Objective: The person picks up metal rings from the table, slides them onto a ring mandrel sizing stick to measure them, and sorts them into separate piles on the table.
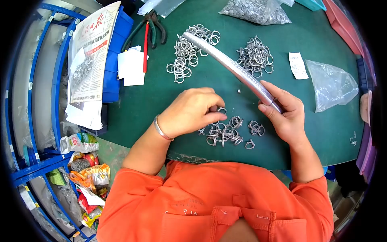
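Observation:
My right hand (284,111) is closed around the thick end of a metal ring mandrel (236,68), whose thin tip points up and to the left over the table. Thumb and fingers of my left hand (193,109) pinch a small silver ring (222,110). Just below that hand lies a loose heap of silver rings (225,133), with a few more beside it toward the right. Farther back are two larger ring piles, one at the left (183,56) partly under the mandrel's tip and one at the right (256,56).
Pliers (151,30), a red pencil (145,48) and white paper slips (133,72) lie at the left, near a newspaper (92,60) on a blue bin. A bag of metal pieces (258,11) is at the back. A clear plastic bag (330,84) and a paper label (298,65) lie right.

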Demonstrator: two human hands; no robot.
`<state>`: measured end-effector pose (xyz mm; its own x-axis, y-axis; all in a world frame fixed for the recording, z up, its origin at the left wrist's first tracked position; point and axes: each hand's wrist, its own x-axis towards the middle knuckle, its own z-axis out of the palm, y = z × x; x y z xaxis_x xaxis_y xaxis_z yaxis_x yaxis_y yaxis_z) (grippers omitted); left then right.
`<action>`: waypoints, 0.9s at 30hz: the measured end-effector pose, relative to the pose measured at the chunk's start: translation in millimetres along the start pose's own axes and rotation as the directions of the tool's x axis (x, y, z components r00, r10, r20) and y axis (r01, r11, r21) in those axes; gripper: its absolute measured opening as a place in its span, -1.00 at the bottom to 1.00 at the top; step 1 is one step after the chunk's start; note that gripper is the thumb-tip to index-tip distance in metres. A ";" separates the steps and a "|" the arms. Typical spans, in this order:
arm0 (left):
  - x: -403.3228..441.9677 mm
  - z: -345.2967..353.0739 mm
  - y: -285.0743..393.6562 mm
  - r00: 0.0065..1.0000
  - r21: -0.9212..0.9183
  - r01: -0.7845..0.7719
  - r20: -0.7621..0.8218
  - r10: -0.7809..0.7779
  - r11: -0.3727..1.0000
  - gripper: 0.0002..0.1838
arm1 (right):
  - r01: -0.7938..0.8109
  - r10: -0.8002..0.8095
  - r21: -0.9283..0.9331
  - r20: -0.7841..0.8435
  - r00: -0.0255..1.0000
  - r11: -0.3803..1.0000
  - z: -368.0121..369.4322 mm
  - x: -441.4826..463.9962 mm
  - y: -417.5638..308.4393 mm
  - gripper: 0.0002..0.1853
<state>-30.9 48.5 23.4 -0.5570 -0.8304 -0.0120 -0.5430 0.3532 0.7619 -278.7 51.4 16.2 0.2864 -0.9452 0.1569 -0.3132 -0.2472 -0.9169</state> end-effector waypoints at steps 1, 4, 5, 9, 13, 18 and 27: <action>-0.4 -0.2 1.8 1.000 -0.011 0.012 0.021 -0.011 1.000 -0.82 | 0.002 -0.002 0.002 -0.003 1.000 1.000 0.5 0.3 -0.1 -0.51; -0.8 -2.6 -4.1 0.998 -0.109 0.001 -0.063 -0.008 0.994 -0.82 | 0.039 -0.039 -0.016 -0.001 0.999 0.999 -0.7 -0.2 0.3 -0.51; -3.5 -1.5 -9.7 0.976 -0.419 0.133 -0.103 -0.192 0.898 -0.82 | 0.035 -0.035 -0.019 -0.003 0.999 0.999 -1.0 -0.4 0.0 -0.51; -4.7 -29.3 -36.4 0.877 -0.882 -0.072 -0.279 -0.391 0.466 -0.78 | 0.088 -0.089 -0.040 -0.012 0.996 0.995 0.3 0.5 2.0 -0.51; -3.7 -39.5 -42.3 0.852 -0.931 -0.294 -0.358 -0.381 0.216 -0.71 | 0.165 -0.160 -0.110 0.055 0.986 0.980 -1.8 0.9 -3.4 -0.51; -5.0 -38.1 -52.7 0.843 -0.898 -0.345 -0.424 -0.332 0.272 -0.67 | 0.192 -0.179 -0.111 0.120 0.977 0.975 0.0 -0.8 -10.0 -0.48; 4.4 -5.2 -34.5 0.938 -0.801 -0.281 -0.345 -0.024 0.529 -0.59 | 0.339 -0.327 -0.172 0.094 0.940 0.925 3.7 -3.1 -8.1 -0.49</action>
<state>-11.3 30.4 0.5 -0.2928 -0.9363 0.1939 0.3723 0.0751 0.9251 -273.7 57.1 21.8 0.4570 -0.7876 0.4133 -0.3479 -0.5860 -0.7319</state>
